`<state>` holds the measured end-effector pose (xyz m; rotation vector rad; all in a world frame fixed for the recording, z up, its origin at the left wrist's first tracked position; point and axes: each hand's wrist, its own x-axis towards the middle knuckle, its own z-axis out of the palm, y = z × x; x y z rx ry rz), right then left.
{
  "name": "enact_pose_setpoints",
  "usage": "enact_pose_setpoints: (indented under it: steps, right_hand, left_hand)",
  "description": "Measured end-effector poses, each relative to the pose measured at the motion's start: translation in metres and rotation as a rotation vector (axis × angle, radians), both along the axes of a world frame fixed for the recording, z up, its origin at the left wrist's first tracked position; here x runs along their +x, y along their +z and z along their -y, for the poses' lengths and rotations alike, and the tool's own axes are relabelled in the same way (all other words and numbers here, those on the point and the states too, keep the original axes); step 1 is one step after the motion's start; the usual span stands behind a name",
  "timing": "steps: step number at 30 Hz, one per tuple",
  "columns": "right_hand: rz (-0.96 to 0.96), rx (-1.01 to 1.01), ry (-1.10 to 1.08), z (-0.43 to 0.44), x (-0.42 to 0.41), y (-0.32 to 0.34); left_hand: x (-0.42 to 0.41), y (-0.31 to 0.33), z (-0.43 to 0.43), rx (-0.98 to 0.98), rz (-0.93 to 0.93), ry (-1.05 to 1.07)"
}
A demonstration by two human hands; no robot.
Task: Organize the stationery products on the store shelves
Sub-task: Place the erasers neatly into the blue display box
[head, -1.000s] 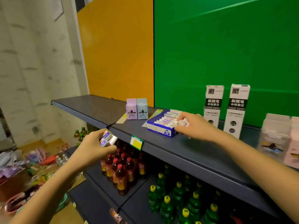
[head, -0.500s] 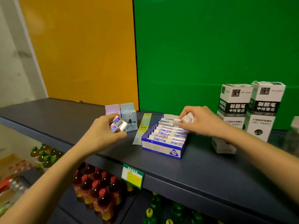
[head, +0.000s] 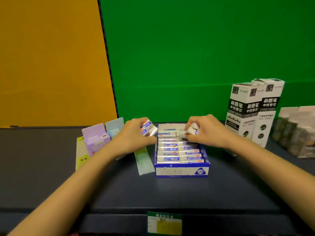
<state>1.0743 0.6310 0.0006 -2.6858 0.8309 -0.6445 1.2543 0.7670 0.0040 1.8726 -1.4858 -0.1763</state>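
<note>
A blue and white eraser box (head: 181,171) sits open on the dark shelf (head: 153,193), with two rows of wrapped erasers (head: 167,149) inside. My left hand (head: 134,135) is at the box's back left corner, closed on a few loose erasers (head: 148,129). Over the back right of the box, my right hand (head: 204,132) grips another eraser (head: 191,130), held just above the right row.
A purple carton (head: 95,138) and a light blue carton (head: 114,126) stand left of the box. Flat label strips (head: 144,161) lie beside it. Two tall black-and-white refill boxes (head: 254,109) stand on the right, with more packs (head: 296,132) beyond. A price tag (head: 164,223) hangs on the shelf edge.
The view has moved closer and squarely onto the shelf. My left hand has carried its erasers up to the box's back left corner. My right hand stays at the back right.
</note>
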Motion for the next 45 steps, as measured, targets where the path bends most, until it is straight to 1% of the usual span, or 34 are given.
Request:
enact_pose_setpoints:
  steps: [3, 6, 8, 10, 13, 15, 21, 27, 32, 36, 42, 45]
  right_hand:
    - [0.058, 0.036, -0.041, 0.0, 0.0, 0.004]
    - [0.123, 0.125, -0.041, -0.002, -0.003, 0.008]
    - [0.122, 0.136, -0.029, -0.003, -0.003, 0.009]
    - [0.075, 0.097, -0.024, -0.003, 0.0, 0.008]
    - [-0.061, -0.009, -0.029, -0.001, 0.006, 0.004]
    - [-0.116, -0.064, -0.023, 0.002, 0.01, 0.003]
    - [-0.237, -0.124, 0.017, 0.007, 0.012, 0.008]
    - [-0.232, -0.177, 0.041, 0.008, 0.016, 0.008]
    - [-0.312, -0.255, 0.088, 0.004, 0.019, 0.012]
    - [-0.307, -0.276, 0.093, 0.003, 0.02, 0.01]
    - [-0.435, -0.277, 0.084, 0.013, 0.02, 0.01]
    - [-0.449, -0.277, 0.101, 0.012, 0.02, 0.013]
  left_hand:
    - [0.001, -0.001, 0.014, 0.024, -0.022, -0.068]
    - [0.0, 0.001, 0.028, 0.04, -0.114, -0.109]
    - [-0.003, 0.002, 0.034, 0.051, -0.157, -0.107]
    - [-0.005, 0.001, 0.039, 0.036, -0.151, -0.102]
    - [-0.003, -0.003, 0.043, 0.001, -0.071, -0.082]
    - [-0.001, -0.005, 0.042, -0.018, -0.033, -0.063]
    - [0.004, -0.009, 0.041, -0.04, -0.037, -0.026]
    - [0.003, -0.009, 0.041, -0.025, -0.032, -0.017]
    - [0.006, -0.008, 0.041, -0.032, -0.029, -0.005]
    - [0.007, -0.009, 0.042, -0.027, -0.025, 0.003]
    - [0.007, -0.01, 0.041, -0.022, -0.029, 0.005]
    - [0.007, -0.01, 0.041, -0.018, -0.024, 0.01]
